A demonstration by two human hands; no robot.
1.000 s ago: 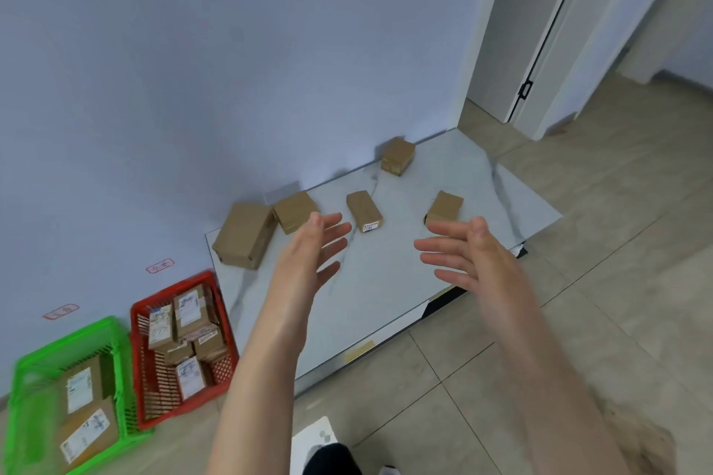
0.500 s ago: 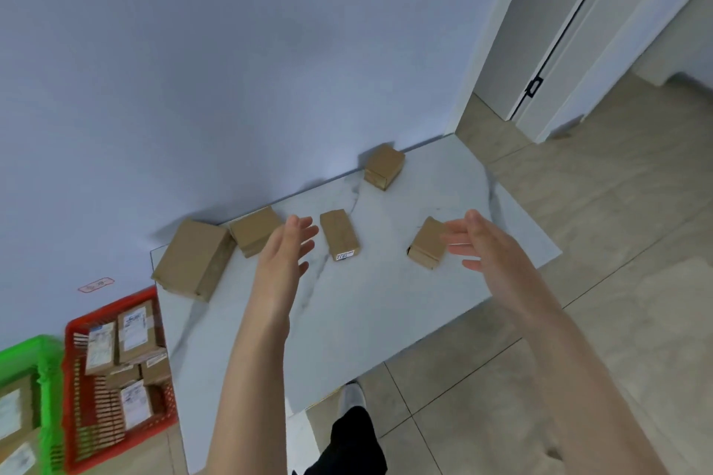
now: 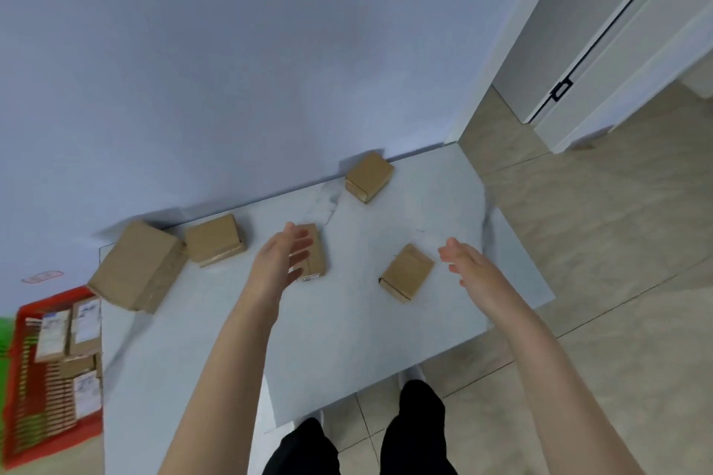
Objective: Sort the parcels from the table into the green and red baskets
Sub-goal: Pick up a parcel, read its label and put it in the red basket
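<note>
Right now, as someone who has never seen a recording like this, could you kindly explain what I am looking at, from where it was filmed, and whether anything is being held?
There is no machine here: a camera worn on a person's head looks forward and down at their two bare arms. The left hand is open over a small cardboard parcel, and the right hand is open beside another parcel; neither holds anything. Five brown parcels lie on the pale marble-patterned table, including a big box at its left end, a medium one next to it, and one by the wall. On the floor to the left stands a red basket already holding labelled parcels, with the edge of a green basket beyond.
</note>
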